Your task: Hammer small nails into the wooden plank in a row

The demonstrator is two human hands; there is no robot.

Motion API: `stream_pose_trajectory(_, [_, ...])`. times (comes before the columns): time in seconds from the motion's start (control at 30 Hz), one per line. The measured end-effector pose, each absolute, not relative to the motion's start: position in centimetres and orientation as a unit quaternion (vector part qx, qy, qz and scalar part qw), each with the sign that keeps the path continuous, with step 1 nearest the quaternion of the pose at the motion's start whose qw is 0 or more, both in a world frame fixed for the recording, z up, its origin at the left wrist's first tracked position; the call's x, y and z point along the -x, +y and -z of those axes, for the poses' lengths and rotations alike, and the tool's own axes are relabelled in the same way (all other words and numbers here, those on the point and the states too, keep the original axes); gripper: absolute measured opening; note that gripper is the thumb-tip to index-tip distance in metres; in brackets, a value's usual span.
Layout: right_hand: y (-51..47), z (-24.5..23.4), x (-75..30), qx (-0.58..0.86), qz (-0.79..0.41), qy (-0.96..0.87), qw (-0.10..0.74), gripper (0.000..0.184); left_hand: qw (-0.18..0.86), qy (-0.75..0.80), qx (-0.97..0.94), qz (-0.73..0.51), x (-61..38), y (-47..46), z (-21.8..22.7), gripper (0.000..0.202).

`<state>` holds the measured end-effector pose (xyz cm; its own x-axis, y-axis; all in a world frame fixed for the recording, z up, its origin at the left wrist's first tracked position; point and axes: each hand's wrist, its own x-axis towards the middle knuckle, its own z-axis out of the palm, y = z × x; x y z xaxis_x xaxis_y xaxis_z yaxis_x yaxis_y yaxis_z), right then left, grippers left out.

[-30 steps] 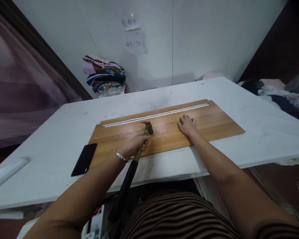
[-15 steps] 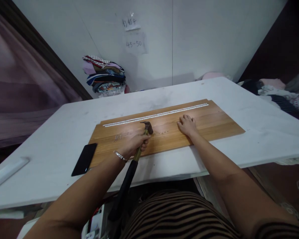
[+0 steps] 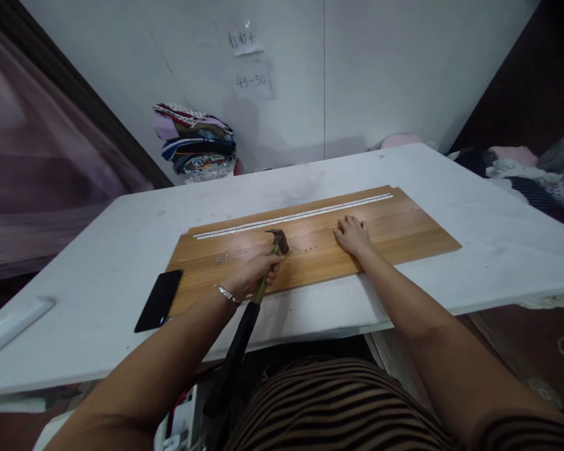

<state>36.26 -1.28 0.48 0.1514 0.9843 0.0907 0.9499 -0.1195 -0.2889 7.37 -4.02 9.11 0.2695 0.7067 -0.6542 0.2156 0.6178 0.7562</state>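
Observation:
A long wooden board point(image 3: 404, 232) lies on a white table point(image 3: 122, 232). My left hand point(image 3: 254, 270) is closed around the handle of a hammer point(image 3: 278, 239), high up near its rusty head, which rests on the board by a short row of small dark dots. A bracelet is on that wrist. My right hand point(image 3: 352, 234) lies flat on the board to the right of the hammer head, fingers stretched out. A thin pale strip point(image 3: 294, 217) runs along the board's far edge.
A black phone point(image 3: 158, 299) lies on the table at the board's left end. A white bar point(image 3: 9, 324) sits at the table's left edge. Folded cloths point(image 3: 195, 144) are stacked by the wall; more clothes point(image 3: 526, 170) lie at the right.

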Motion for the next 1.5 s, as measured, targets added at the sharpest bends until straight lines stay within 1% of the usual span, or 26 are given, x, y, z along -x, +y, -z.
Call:
stream_pose_trajectory(0.27, [-1.11,-0.21,-36.39,0.746,-0.061,-0.649,0.137,0.041,0.695,0.566,-0.4,-0.192,-7.19,-3.9,-9.16,0.014])
stream_pose_trajectory(0.47, [-1.19,-0.35,-36.31,0.745,-0.058,-0.65,0.138,0.04,0.692,0.574,-0.399,-0.178,-7.21,-4.02,-8.89,0.017])
stream_pose_trajectory(0.77, [-1.25,-0.32,-36.31,0.744,-0.057,-0.65,0.143,0.04,0.693,0.563,-0.406,-0.195,-7.14,-3.93,-8.97,0.014])
stream_pose_trajectory(1.07, [-1.16,-0.33,-36.32,0.746,-0.061,-0.648,0.141,0.041,0.699,0.567,-0.397,-0.182,-7.17,-3.92,-8.68,0.022])
stream_pose_trajectory(1.3, [-1.24,-0.37,-36.35,0.744,-0.057,-0.65,0.141,0.039,0.701,0.561,-0.397,-0.192,-7.17,-3.9,-8.85,0.02])
stream_pose_trajectory(1.5, [-1.16,-0.33,-36.33,0.746,-0.058,-0.649,0.135,0.04,0.685,0.582,-0.401,-0.176,-7.48,-4.07,-9.05,0.018])
